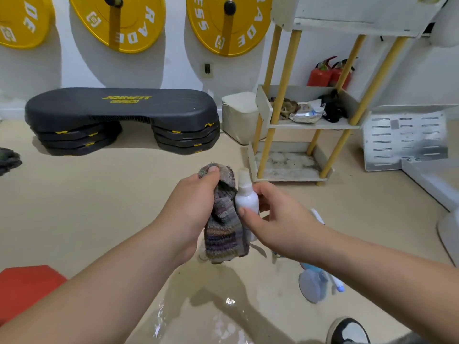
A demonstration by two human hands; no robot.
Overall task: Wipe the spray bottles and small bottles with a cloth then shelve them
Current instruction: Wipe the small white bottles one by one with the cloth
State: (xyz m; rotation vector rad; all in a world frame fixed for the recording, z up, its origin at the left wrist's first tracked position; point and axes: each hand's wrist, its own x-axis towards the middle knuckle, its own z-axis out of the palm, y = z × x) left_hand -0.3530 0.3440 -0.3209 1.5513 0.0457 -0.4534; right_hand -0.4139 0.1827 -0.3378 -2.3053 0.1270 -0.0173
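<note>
My right hand (278, 219) holds a small white spray bottle (246, 197) upright by its body, thumb across the front. My left hand (188, 207) grips a striped grey-purple cloth (223, 227), bunched and hanging down right beside the bottle, touching its left side. A blue spray bottle (314, 285) lies on the floor below my right forearm. Another white bottle (318, 216) pokes out just behind my right hand. The small white shelf unit with yellow posts (293, 167) stands ahead to the right.
The shelf's middle level (313, 124) holds rags and a wipes packet. A black step platform (121, 115) sits along the wall at left. A white bin (239, 115), fire extinguishers (323, 75), a metal panel (404, 137) and a red mat (24, 286) surround the beige floor.
</note>
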